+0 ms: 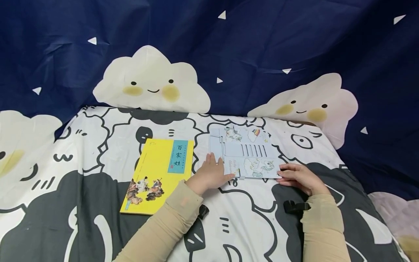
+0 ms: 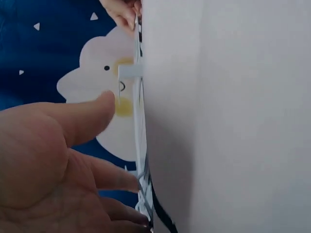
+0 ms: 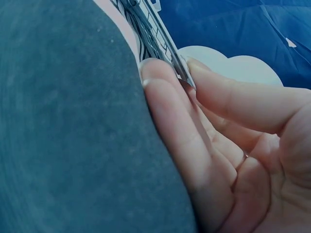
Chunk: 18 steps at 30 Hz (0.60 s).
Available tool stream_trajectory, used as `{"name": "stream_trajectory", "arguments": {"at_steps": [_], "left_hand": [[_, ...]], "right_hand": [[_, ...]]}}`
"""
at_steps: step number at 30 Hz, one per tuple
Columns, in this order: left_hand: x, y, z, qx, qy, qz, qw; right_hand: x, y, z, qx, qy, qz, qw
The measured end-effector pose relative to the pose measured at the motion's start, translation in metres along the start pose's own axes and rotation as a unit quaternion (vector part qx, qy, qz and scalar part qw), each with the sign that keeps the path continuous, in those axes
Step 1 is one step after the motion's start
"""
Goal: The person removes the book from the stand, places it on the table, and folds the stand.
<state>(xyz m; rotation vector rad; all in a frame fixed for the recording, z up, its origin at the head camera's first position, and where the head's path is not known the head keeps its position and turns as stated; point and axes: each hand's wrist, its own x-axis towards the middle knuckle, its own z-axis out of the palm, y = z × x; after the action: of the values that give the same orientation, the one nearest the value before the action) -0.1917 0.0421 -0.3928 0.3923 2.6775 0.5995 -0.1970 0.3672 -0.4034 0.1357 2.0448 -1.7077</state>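
A flat, light-blue unicorn-printed book stand (image 1: 237,150) lies on the bedding, with a row of dark slots across its middle. At its lower left part rests my left hand (image 1: 212,173), the fingers extended and the thumb spread away. In the left wrist view the stand is edge-on, a small tab (image 2: 130,71) sticking out, and the fingertips of my left hand (image 2: 73,155) reach its edge. My right hand (image 1: 301,177) pinches the stand's lower right corner. The right wrist view shows the thumb of my right hand (image 3: 218,131) on one face of the stand (image 3: 167,41) and fingers on the other.
A yellow book (image 1: 157,189) with a blue title panel lies left of the stand, close by my left forearm. Black-and-white cartoon bedding (image 1: 248,225) spreads under everything. Behind it hangs a navy cloth (image 1: 229,43) printed with clouds and small white triangles.
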Motion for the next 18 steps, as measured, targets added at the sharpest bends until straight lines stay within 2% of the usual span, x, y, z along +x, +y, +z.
{"name": "stream_trajectory", "arguments": {"at_steps": [10, 18], "left_hand": [[-0.0004, -0.0015, -0.0035, 0.012, -0.006, 0.014, 0.9998], [0.0, -0.0019, -0.0058, -0.03, -0.008, 0.01, 0.9994]], "right_hand": [[-0.001, 0.0028, -0.0014, -0.003, -0.004, -0.003, 1.0], [-0.0006, -0.0005, 0.0, -0.024, -0.007, -0.003, 1.0]]}}
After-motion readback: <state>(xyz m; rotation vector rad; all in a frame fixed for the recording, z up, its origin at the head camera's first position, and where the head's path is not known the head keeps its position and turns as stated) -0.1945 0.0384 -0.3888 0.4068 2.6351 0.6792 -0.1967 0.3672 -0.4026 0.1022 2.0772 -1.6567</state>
